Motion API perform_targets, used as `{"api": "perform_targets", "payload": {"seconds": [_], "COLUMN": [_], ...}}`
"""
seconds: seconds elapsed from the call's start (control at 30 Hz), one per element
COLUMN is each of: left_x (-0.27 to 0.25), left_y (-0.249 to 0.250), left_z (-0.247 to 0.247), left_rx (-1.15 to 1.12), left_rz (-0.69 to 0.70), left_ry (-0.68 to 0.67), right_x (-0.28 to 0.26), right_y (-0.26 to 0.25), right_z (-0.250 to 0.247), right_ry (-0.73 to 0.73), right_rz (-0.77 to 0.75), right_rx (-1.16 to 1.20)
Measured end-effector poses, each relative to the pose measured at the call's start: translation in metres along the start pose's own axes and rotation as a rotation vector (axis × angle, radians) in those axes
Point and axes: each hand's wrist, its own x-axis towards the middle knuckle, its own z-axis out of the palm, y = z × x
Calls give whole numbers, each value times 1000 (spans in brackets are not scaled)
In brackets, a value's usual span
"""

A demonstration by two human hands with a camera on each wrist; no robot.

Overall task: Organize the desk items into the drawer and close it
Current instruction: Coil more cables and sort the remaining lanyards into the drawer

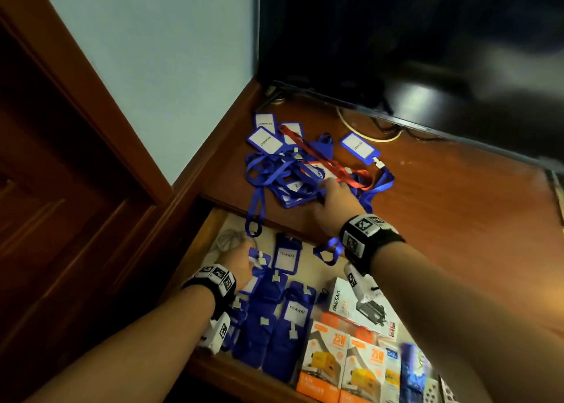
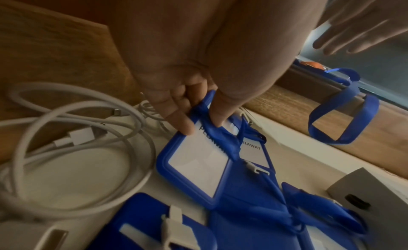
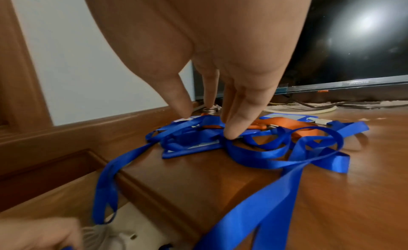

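A tangled pile of blue lanyards with badge holders [image 1: 293,170] [image 3: 253,149] and one red lanyard [image 1: 323,158] lies on the wooden desk [image 1: 442,219], near its front left corner. My right hand [image 1: 325,189] [image 3: 208,124] reaches down onto the pile, its straight fingertips [image 3: 232,135] touching the straps and its thumb held apart. Two blue loops hang over the desk edge. Below, the drawer [image 1: 210,238] stands open. In it my left hand [image 1: 250,259] [image 2: 202,126] pinches the top of a blue badge holder [image 2: 194,163] between thumb and fingers, above other badge holders [image 1: 290,317].
The drawer also holds a coiled white cable [image 2: 66,149] at its back left, orange charger boxes [image 1: 326,363] and a white box [image 1: 360,308] on the right. A dark screen [image 1: 412,51] stands behind the pile, with cords [image 1: 366,131] under it. A wooden door frame [image 1: 76,112] is to the left.
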Motion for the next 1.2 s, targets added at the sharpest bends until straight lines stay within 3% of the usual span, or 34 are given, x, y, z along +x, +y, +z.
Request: {"api": "perform_targets", "payload": {"seconds": [0.13,0.4,0.6,0.83,0.97,1.03,1.2], "left_x": [2,2,3,-8,-27,-38,-57], "left_y": [-5,-10,-7,-6,-3,3,30], "left_z": [-2,4,8,-2,-16,-25,-56], "left_rx": [-5,93,246,352,304,247,85], "left_rz": [-32,-36,5,39,26,45,100], "left_ry": [-28,-39,-17,-40,11,81,195], "right_x": [32,74,64,57,48,47,50], "right_y": [3,23,34,39,36,41,56], "right_z": [-13,-17,-11,-14,-15,-16,-22], "right_ry": [28,-119,-76,-145,-104,-73,-83], "right_rz": [-10,-21,34,-112,-192,-194,-68], "right_rx": [-90,-323,-462,-622,-792,-767,-378]}}
